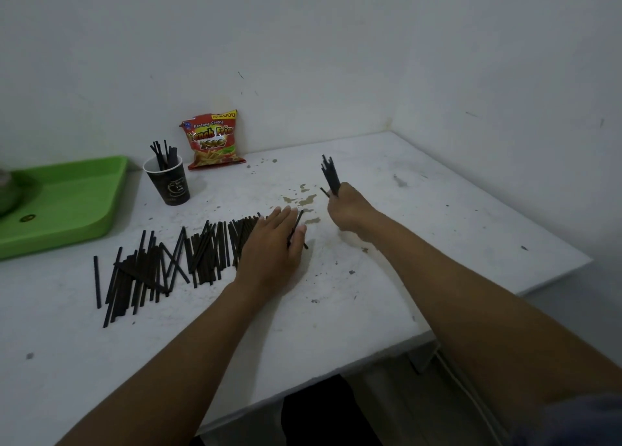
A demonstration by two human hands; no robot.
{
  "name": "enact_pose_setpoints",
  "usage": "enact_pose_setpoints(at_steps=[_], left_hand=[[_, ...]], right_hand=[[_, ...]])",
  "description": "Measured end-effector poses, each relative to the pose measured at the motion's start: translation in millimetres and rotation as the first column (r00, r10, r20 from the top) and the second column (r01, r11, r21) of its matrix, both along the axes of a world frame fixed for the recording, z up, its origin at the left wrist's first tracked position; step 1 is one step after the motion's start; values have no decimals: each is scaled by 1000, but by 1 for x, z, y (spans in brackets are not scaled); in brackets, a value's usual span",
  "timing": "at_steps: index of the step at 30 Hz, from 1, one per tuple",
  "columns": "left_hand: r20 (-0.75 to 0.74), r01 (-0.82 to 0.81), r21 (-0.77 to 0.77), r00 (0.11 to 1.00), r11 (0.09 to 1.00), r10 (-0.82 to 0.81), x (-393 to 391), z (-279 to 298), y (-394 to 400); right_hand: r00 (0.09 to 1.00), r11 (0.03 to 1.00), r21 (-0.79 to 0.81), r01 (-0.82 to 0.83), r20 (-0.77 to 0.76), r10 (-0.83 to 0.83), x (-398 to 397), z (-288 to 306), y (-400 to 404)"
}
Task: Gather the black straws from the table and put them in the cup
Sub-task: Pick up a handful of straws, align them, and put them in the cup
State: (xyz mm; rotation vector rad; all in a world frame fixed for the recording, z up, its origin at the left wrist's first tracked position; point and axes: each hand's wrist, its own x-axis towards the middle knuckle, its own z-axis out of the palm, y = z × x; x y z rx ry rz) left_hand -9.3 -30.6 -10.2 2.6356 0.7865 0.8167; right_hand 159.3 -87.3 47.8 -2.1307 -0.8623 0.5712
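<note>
Many black straws (pixel 175 263) lie spread in a row across the white table (pixel 353 311), left of centre. My left hand (pixel 272 247) rests flat on the right end of that row, with one straw pinched between its fingers and thumb. To the right, my right hand (pixel 346 210) is raised and closed around an upright bundle of black straws (pixel 330 174). A dark paper cup (pixel 170 184) stands at the back left of the table with several straws sticking up out of it.
A green tray (pixel 67 203) sits at the far left with a round object on its left edge. A red snack bag (pixel 212 140) leans against the back wall. Walls close the table at the back and right. The table's front edge runs diagonally at lower right.
</note>
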Motion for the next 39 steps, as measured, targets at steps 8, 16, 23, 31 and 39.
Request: enact_pose_setpoints(at_steps=[8, 16, 23, 31, 39], left_hand=[[309, 119, -802, 921, 585, 237, 28, 24, -30], [288, 418, -851, 877, -317, 383, 19, 39, -27], [283, 420, -842, 878, -339, 386, 16, 39, -26], [242, 396, -840, 885, -370, 397, 18, 37, -29], [239, 352, -798, 930, -489, 280, 10, 41, -19]], right_hand=[[912, 796, 548, 258, -410, -13, -8, 2, -9], [965, 785, 614, 78, -244, 95, -25, -3, -6], [987, 784, 621, 14, -132, 87, -30, -21, -10], [982, 755, 652, 65, -178, 69, -30, -27, -9], [892, 709, 689, 151, -404, 202, -28, -13, -10]])
